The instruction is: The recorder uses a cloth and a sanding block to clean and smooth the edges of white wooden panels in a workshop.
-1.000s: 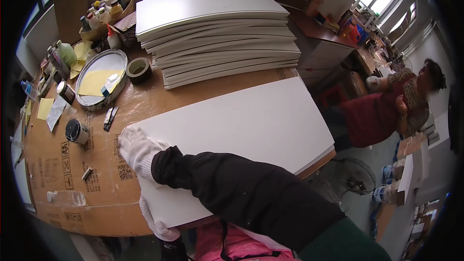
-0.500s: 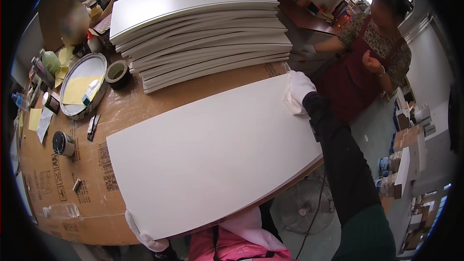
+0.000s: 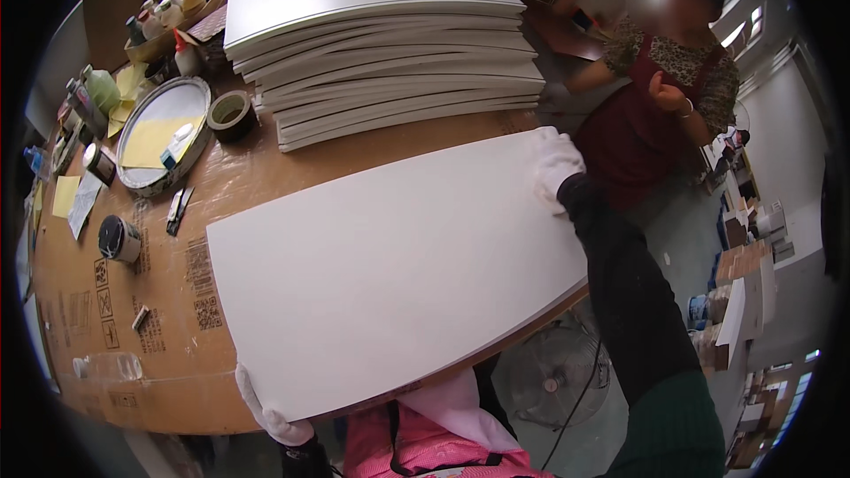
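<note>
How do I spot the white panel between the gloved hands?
On the brown table, find the tall stack of white panels. The wanted panel lies in front, nearer the camera. Unlike those stacked, it has the gloved left hand and right hand at opposite corners.

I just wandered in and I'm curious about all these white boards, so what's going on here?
Someone is handling a large white board lying on a brown table. Their gloved left hand is at its near left corner, and their gloved right hand is at the far right corner. A tall stack of similar boards stands behind it. Another person, in a dark red apron, stands past the table's right side.
</note>
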`<action>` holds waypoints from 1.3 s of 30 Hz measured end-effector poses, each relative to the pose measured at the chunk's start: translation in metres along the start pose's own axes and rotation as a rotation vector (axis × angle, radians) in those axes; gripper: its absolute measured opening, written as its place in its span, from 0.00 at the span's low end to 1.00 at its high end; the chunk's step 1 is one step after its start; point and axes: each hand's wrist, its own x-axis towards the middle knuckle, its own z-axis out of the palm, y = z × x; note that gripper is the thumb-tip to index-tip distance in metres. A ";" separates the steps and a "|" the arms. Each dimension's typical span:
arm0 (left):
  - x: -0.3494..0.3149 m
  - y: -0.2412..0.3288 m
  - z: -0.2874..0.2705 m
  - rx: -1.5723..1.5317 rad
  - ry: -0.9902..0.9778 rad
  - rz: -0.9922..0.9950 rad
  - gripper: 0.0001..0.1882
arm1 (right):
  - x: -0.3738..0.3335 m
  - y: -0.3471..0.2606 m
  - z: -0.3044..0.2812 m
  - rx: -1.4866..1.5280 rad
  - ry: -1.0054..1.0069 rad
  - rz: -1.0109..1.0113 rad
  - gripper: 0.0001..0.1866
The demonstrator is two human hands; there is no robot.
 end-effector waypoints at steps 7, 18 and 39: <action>-0.003 -0.001 -0.008 0.066 0.041 0.005 0.41 | 0.012 -0.012 0.016 -0.009 0.136 -0.209 0.19; -0.001 0.000 -0.001 0.005 0.013 -0.007 0.41 | 0.012 0.006 0.015 0.059 0.142 -0.188 0.15; 0.000 0.002 0.000 -0.011 -0.005 -0.013 0.41 | 0.003 -0.044 0.003 0.109 0.066 -0.117 0.18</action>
